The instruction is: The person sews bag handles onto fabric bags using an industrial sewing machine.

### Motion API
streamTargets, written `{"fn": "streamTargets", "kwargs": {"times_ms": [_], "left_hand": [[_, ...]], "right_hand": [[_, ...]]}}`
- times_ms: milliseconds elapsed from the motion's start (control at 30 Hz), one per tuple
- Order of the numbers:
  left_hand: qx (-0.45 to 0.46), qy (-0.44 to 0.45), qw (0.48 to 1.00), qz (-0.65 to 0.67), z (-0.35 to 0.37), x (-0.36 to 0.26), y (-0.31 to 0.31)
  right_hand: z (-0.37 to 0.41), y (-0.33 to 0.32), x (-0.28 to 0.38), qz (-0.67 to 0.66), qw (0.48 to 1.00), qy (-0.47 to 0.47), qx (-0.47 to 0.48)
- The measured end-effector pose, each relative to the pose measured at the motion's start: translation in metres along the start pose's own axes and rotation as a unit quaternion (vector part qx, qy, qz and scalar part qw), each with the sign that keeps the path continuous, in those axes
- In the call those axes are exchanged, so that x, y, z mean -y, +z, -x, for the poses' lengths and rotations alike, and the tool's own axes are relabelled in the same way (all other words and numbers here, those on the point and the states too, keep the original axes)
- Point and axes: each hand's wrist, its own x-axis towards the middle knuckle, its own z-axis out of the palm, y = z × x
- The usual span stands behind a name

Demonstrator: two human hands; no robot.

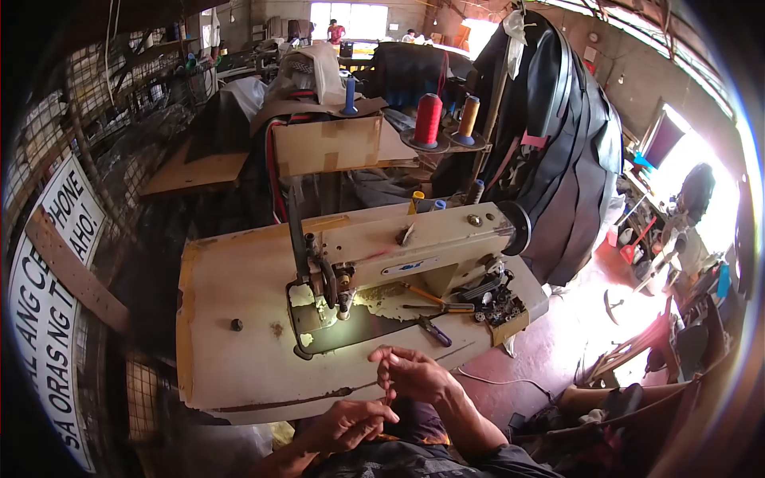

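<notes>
My left hand [351,425] is closed in a pinch in front of the sewing table's near edge. Higher and to its right, my right hand [416,374] is also pinched, its fingers bent. A thin reddish strand seems to run between them, too small to name. Beyond the hands stands an industrial sewing machine [426,247], its lamp lighting the needle area. On its bed to the right lie a small tool with dark purple handles [434,331] and orange-handled pliers [458,307].
A red thread cone [428,121] and an orange one [468,116] stand on a holder behind the machine. Dark metal parts [498,295] fill a tray at right. Black leather-like sheets [550,151] hang behind. A lettered sign [49,295] is at left. People are far back.
</notes>
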Motion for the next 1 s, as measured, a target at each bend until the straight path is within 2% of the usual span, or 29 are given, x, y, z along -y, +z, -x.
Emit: {"fn": "streamTargets", "kwargs": {"times_ms": [100,133,233,267,300,433,467,500,567,633,733,833,900,967,1000], "left_hand": [[0.023,-0.025,0.997,0.069,0.003,0.012,0.009],[-0.002,-0.014,0.997,0.073,0.003,0.016,0.015],[0.016,-0.023,0.999,0.046,0.008,0.016,0.013],[-0.002,-0.034,0.999,0.043,0.01,0.017,0.013],[-0.021,-0.046,0.998,0.04,0.012,0.019,0.014],[-0.162,-0.084,0.983,0.011,0.021,0.044,0.017],[-0.2,-0.104,0.974,-0.011,0.018,0.044,0.019],[-0.252,-0.139,0.957,0.021,0.02,0.053,0.023],[-0.295,-0.173,0.938,0.053,0.019,0.063,0.023],[-0.316,-0.179,0.921,0.138,0.02,0.075,0.023],[-0.327,-0.171,0.909,0.193,0.03,0.097,0.021],[-0.331,-0.168,0.919,0.132,0.036,0.101,0.015],[-0.355,-0.164,0.919,0.057,0.028,0.089,0.011],[-0.374,-0.167,0.912,-0.039,0.028,0.083,0.006],[-0.401,-0.115,0.878,-0.234,0.021,0.075,0.006]], "right_hand": [[0.014,-0.001,-0.012,-0.096,0.995,0.004,-0.012],[0.018,-0.003,-0.018,-0.132,0.991,0.01,-0.011],[0.023,-0.024,-0.032,-0.106,0.993,0.005,-0.047],[0.027,-0.023,-0.029,-0.105,0.99,-0.015,-0.097],[0.032,-0.036,-0.025,-0.079,0.993,-0.029,-0.077],[0.04,-0.049,0.005,-0.138,0.953,-0.168,-0.211],[0.044,-0.055,0.012,-0.106,0.944,-0.208,-0.233],[0.048,-0.06,0.018,-0.074,0.931,-0.248,-0.257],[0.055,-0.059,0.033,-0.051,0.901,-0.314,-0.295],[0.061,-0.065,0.037,-0.016,0.879,-0.366,-0.306],[0.063,-0.063,0.037,0.022,0.866,-0.387,-0.314],[0.055,-0.064,0.036,0.071,0.859,-0.389,-0.327],[0.047,-0.057,0.03,0.125,0.849,-0.362,-0.365],[0.039,-0.062,0.026,0.16,0.86,-0.326,-0.357],[0.037,-0.058,0.027,0.182,0.86,-0.313,-0.36]]}}
